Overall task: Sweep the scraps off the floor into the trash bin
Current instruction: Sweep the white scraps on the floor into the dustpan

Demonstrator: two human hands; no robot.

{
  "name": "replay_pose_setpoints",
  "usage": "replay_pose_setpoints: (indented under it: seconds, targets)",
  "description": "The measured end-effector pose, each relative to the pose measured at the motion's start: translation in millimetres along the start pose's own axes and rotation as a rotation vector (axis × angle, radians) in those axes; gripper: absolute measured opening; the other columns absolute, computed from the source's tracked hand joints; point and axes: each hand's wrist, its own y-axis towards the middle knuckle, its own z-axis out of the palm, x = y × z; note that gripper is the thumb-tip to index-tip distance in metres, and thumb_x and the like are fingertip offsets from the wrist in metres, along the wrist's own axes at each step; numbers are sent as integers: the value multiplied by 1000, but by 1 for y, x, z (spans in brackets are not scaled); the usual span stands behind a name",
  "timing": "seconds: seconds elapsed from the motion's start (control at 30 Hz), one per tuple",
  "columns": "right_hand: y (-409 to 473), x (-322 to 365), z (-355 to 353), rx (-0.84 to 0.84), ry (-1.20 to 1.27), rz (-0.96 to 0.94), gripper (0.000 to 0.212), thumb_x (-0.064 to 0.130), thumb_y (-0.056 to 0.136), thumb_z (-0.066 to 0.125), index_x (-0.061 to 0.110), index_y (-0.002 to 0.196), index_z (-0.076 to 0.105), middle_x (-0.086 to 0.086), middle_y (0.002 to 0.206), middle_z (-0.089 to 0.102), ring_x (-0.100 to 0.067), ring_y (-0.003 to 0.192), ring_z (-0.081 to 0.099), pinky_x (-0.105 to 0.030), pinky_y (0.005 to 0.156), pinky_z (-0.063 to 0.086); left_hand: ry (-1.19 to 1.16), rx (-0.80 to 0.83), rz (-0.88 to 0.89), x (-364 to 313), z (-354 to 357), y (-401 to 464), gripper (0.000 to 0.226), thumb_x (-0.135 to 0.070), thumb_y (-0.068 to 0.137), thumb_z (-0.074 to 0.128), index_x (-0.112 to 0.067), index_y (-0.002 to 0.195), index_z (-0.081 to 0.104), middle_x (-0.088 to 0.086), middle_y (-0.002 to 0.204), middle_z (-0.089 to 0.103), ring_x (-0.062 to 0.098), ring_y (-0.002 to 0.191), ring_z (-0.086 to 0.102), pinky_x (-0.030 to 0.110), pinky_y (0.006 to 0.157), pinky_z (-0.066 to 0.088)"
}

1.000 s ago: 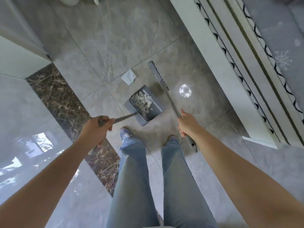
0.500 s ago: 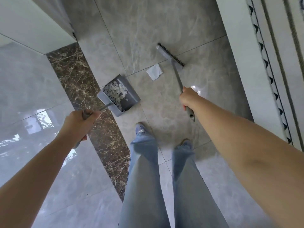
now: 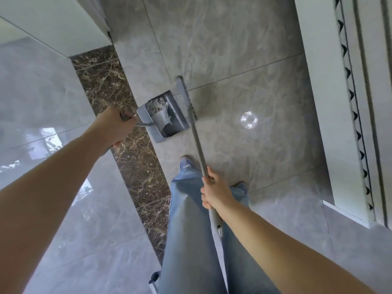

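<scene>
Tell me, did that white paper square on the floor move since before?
Yes. The paper lay on the grey floor tile beside the dustpan; now it sits inside the dustpan, against the scrap pile, with the broom alongside.

Grey plastic dustpan point(image 3: 169, 117): frame centre, holding white paper scraps point(image 3: 158, 105).
Long-handled grey broom point(image 3: 191, 115): touching its right edge.

Soft daylight, round lamp glare on glossy floor point(image 3: 248, 120), motion blur, wide-angle distortion
</scene>
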Motion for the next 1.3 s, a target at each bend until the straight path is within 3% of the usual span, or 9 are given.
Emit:
replay_pose_setpoints:
  seconds: [0.07,0.1,0.17,0.33,0.5,0.7,0.93,1.2,1.3]
  targets:
    - [-6,-3,-27,-77,56,15,22,27,106,37,24,109,15,1,45,31,-8,26,27,-19,34,21,168,65,76,3,-10,1,44,-40,100,46,-5,80,63,15,60,64,19,32,55,21,35,41]
    - [-3,-3,-40,-130,85,20,26,25,106,37,18,126,51,1,47,30,-8,26,27,-17,33,21,252,92,100,4,-16,1,48,-43,101,42,-4,81,63,16,60,64,20,34,58,22,38,43]
    - [9,-1,-64,-237,96,48,37,19,104,36,25,138,48,4,47,31,-8,28,26,-17,33,22,370,142,134,4,-23,2,53,-46,100,39,-2,82,63,15,58,62,22,39,63,24,42,47]
    - [64,26,-96,-407,195,170,24,11,100,30,24,102,50,-4,57,33,-11,29,28,-16,33,23,450,157,183,7,-18,7,42,-46,100,42,-14,81,61,9,55,59,19,35,61,27,43,50]
    - [86,53,-39,-309,179,222,28,-4,93,35,1,114,53,-8,62,42,-13,40,34,-15,33,29,379,116,203,6,-4,8,41,-45,99,46,-13,75,58,8,54,58,16,30,57,28,43,51]
    - [23,18,72,-45,98,217,48,3,97,37,32,135,42,-5,101,60,-12,45,40,-20,34,34,421,117,232,-10,-4,4,40,-42,100,42,-11,91,66,14,65,65,23,44,62,30,47,53]
    - [-17,-7,25,29,480,246,33,23,104,41,21,71,43,2,45,34,-9,26,27,-13,31,24,401,107,246,-6,-4,1,47,-45,99,42,-10,76,64,15,65,65,26,51,64,40,56,60]
    - [57,49,-24,-349,199,140,31,1,94,35,20,111,53,-5,62,41,-11,33,33,-14,33,26,498,113,296,-11,-2,3,53,-44,102,36,-3,85,66,17,72,65,29,62,65,39,67,59]
    - [59,50,15,-189,104,154,31,0,95,34,18,117,48,-6,64,44,-12,36,37,-16,33,29,480,94,301,-15,0,9,51,-44,101,38,-5,84,66,14,67,63,28,62,64,37,67,58]
